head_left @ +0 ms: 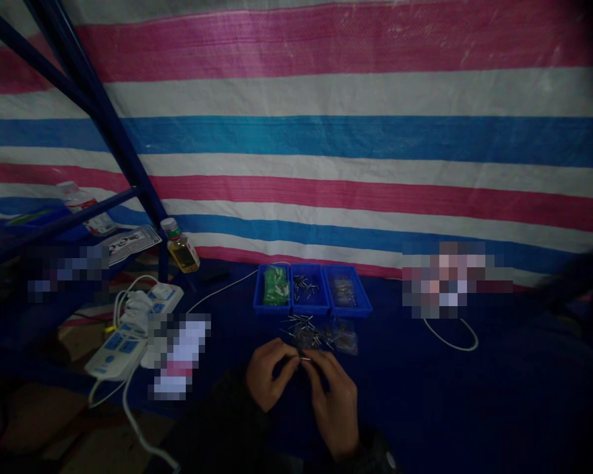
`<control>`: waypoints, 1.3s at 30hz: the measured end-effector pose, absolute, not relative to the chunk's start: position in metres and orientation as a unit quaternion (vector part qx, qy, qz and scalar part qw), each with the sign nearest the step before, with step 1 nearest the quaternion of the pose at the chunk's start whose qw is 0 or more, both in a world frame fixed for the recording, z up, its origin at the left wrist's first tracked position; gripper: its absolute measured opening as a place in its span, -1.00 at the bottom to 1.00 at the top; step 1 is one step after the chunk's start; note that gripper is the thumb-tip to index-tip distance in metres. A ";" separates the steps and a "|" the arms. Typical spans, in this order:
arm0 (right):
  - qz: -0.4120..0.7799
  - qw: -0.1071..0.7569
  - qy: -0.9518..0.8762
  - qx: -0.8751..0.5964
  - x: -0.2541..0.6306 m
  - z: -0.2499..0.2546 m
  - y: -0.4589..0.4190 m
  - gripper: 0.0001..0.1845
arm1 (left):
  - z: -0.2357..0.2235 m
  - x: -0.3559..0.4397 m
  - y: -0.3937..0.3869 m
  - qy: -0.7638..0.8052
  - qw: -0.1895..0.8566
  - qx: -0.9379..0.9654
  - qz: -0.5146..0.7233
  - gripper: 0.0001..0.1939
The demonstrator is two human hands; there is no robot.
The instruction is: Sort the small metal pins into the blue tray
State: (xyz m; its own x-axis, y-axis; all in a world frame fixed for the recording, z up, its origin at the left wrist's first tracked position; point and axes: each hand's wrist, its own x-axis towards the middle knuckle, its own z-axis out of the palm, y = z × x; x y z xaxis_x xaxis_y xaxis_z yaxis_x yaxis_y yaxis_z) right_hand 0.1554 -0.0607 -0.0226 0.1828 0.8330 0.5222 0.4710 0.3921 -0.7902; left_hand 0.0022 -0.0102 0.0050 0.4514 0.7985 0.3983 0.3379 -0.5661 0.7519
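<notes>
Silver pin (305, 359) pinched in the fingers (290, 361) of left hand (269, 376) and right hand (332, 411), just below a loose heap of pins (300, 331) near three blue trays (311, 289).

Brightness: dim, underexposed, colours muted.
Light: soft, falling mostly on the striped tarp (326, 145); source cannot tell.
Shadows: lower corners nearly black, right upper corner dark.
Glare: small highlight on the plastic bottle (182, 253).
Distortion: stripes bow toward the edges.
Sharpness: left hand (269, 375) and right hand (333, 411) soft, grainy.
Artefacts: blocky pixelated patches (454, 280).
</notes>
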 end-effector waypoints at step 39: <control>0.183 0.548 -0.617 -0.534 0.154 -0.020 -0.063 -0.78 | 0.010 -0.001 -0.009 0.370 0.345 0.761 0.405 -0.71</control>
